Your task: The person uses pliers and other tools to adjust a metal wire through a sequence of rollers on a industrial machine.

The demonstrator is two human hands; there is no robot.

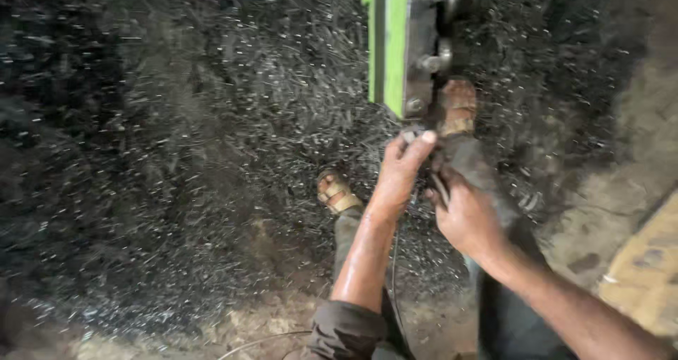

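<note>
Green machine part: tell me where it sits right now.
In the head view, the green machine part hangs at top centre, just right of the middle, above the left hand and the right hand, with the sandalled foot beside its lower end.

One head-worn view, looking steeply down past the person's own arms and knees at the floor [141, 155], close enough that hands fill the lower middle; no second view shares it.
</note>
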